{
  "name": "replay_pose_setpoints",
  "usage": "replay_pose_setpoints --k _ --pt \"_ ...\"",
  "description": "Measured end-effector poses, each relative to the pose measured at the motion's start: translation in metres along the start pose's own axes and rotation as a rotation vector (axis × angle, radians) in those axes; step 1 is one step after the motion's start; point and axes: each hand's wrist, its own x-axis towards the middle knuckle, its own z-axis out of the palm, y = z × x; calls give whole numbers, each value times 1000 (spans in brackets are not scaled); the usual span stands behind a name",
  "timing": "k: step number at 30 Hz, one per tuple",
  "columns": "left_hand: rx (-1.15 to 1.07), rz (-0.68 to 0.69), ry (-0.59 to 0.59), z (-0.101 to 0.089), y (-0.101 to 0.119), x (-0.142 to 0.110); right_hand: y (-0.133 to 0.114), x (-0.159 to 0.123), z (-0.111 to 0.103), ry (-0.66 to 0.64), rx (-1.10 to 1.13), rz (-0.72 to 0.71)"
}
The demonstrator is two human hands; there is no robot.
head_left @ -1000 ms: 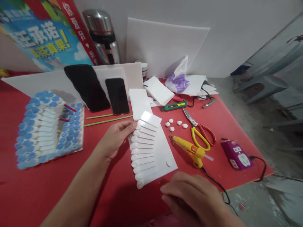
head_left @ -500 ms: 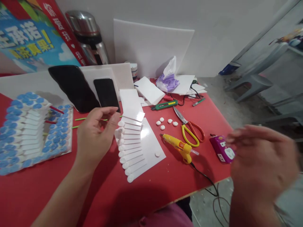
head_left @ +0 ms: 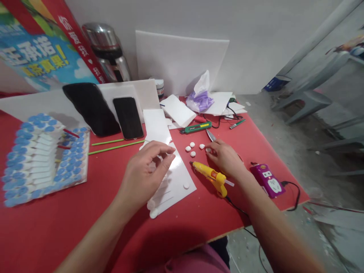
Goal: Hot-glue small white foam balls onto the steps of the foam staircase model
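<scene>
My left hand hovers over the white stepped piece, thumb and fingers apart, nothing visible between them. Much of that piece is hidden under the hand; white discs along its near end show, beside a white foam board. One loose disc lies on the board. My right hand is down on the red table, its thumb and fingertips closed around a small white disc. Several similar discs lie just left of it. A yellow glue gun rests below, and scissors are mostly covered by the right hand.
A blue-and-white stepped model stands at left. Green sticks, a phone and a green cutter lie farther back. A purple power socket sits near the right edge, its cord hanging off the table.
My left hand let go of the stepped piece's far end, lifted, and is now above it. My right hand swung out to the right, then came in to the loose discs.
</scene>
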Motion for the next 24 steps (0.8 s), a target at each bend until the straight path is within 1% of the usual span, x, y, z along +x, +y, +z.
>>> replay_pose_setpoints --k 2,3,5,6,7,9,11,12,14,16,19,21,24 --pt "-3 -6 10 -5 -1 -4 2 0 -1 26 21 21" --pt "-5 -3 16 -7 0 -6 2 -1 -5 64 75 54" --pt "-8 16 23 -10 2 -8 -4 -9 -18 155 316 158" --pt "-13 29 25 -11 4 -10 -11 -16 -27 205 505 225" --pt "-22 42 25 -11 6 -11 -21 -24 -37 199 706 282" --pt "-56 54 16 -9 11 -14 -48 -43 -54 185 1041 311" --pt "-115 41 5 -4 15 -20 -79 -61 -60 20 1293 259" --pt "-151 30 -1 -2 16 -23 -93 -68 -58 -84 1388 210" --pt "-226 19 -12 2 16 -31 -115 -75 -44 -189 1574 188" --pt "-293 32 -31 3 12 -39 -125 -75 -25 -208 1695 221" --pt "-308 62 -73 3 3 -48 -126 -70 -1 -192 1789 272" --pt "-266 87 -82 2 -3 -51 -126 -68 8 -214 1841 304" --pt "-222 157 -64 3 -7 -51 -128 -68 13 -260 1901 370"
